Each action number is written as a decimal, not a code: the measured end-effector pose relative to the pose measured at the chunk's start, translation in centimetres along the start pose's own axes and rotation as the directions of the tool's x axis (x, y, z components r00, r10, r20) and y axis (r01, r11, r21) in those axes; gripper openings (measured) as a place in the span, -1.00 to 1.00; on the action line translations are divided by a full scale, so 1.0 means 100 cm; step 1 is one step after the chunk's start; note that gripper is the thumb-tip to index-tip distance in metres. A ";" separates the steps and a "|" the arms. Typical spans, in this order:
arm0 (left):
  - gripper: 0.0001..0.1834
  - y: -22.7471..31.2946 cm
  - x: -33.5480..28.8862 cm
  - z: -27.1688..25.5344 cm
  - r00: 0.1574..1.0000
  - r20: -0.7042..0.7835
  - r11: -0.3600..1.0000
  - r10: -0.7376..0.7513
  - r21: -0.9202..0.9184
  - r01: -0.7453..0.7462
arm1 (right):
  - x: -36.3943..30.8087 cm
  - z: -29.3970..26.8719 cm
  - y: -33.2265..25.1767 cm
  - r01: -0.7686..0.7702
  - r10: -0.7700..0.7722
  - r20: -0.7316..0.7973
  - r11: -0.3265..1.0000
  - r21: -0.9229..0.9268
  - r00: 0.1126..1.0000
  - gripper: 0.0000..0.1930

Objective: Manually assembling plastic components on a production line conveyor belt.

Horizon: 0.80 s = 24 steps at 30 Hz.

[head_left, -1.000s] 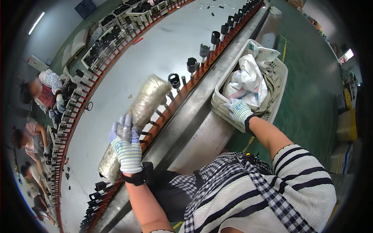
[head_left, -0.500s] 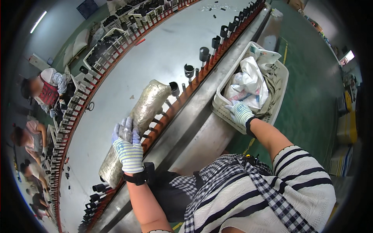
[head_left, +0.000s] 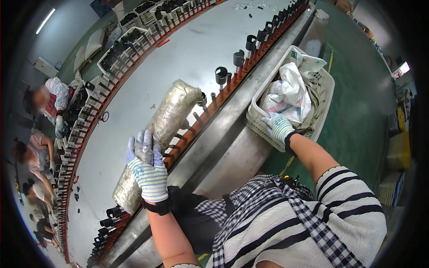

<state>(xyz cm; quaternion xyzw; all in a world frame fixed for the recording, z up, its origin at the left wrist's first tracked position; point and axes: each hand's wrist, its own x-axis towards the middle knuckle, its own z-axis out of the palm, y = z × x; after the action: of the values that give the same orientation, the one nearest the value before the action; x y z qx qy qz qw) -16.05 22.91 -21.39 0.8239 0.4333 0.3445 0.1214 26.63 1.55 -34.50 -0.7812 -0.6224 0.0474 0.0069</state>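
Note:
A long film-wrapped bundle, shiny and yellowish-clear, lies aslant along the inner edge of the line of posts on the left. My left hand, in a striped knit glove, presses on its middle, with the fingers reaching along it and the thumb on the right side. Shiny clear film shows over or between the fingers; which I cannot tell. To the right, my right hand, gloved alike, grips the near left rim of a cream plastic basket. White plastic bags and grey-green cloth fill the basket.
Upright posts with black cup-shaped parts line the curved orange-brown track. A metal ledge runs beside it. Across the pale table, several people work by crates of black parts. Green floor lies right of the basket.
The view has shifted slightly, and the bundle's upper end sits a little higher in it. Both hands keep their places. Across the table, a co-worker's arm has moved.

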 end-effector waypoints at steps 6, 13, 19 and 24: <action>-0.57 -0.004 0.005 0.005 0.996 0.077 0.994 0.053 0.090 -0.060 | -0.001 -0.004 -0.002 -0.008 0.008 -0.002 1.000 -0.015 1.000 -0.55; -0.57 0.001 0.003 0.007 0.997 0.039 0.894 -0.067 -0.442 0.078 | -0.001 -0.006 -0.005 -0.012 0.013 0.036 1.000 -0.023 0.999 -0.57; -0.57 -0.009 0.009 0.010 0.986 0.156 0.984 0.065 0.154 -0.089 | -0.002 -0.011 -0.008 -0.026 0.026 0.016 0.999 -0.021 1.000 -0.58; -0.54 -0.005 0.005 0.012 0.997 0.033 0.994 0.073 0.075 -0.076 | -0.002 -0.008 -0.004 -0.041 0.041 0.055 0.999 -0.003 0.998 -0.58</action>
<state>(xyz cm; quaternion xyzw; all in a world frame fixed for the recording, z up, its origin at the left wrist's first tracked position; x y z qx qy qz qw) -15.35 23.76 -22.28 0.8486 0.4132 0.3197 0.0834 26.27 1.53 -33.62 -0.7922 -0.6062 0.0684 -0.0123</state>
